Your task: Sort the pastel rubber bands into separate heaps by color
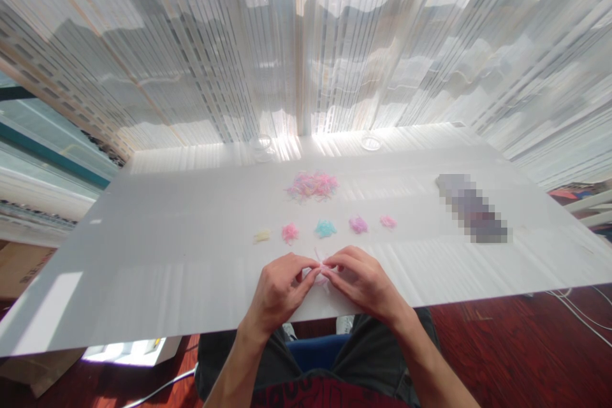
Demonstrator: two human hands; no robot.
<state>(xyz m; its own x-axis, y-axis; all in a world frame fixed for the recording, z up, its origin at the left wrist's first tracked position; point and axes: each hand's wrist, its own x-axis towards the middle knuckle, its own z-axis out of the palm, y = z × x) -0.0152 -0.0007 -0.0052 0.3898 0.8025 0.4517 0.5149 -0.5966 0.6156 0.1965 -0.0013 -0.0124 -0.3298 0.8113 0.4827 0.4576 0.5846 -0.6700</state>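
My left hand (283, 284) and my right hand (364, 280) meet near the table's front edge, thumbs and fingertips pinched together. Between them they hold thin pale pink strands (318, 255), whose ends stick out above and below the fingers; the exact kind is too small to make out. Just beyond my hands lies a row of small heaps of similar strands: a yellow heap (262, 236), a pink heap (289, 233), a turquoise heap (326, 228), a purple heap (358, 224) and a light pink heap (388, 222). Farther back spreads a larger mixed pastel pile (313, 185).
The white table (167, 236) reaches back to a sheer striped curtain (215, 64). Two clear round items, one on the left (264, 142) and one on the right (371, 143), stand at its far edge. A pixelated dark object (473, 210) lies at right.
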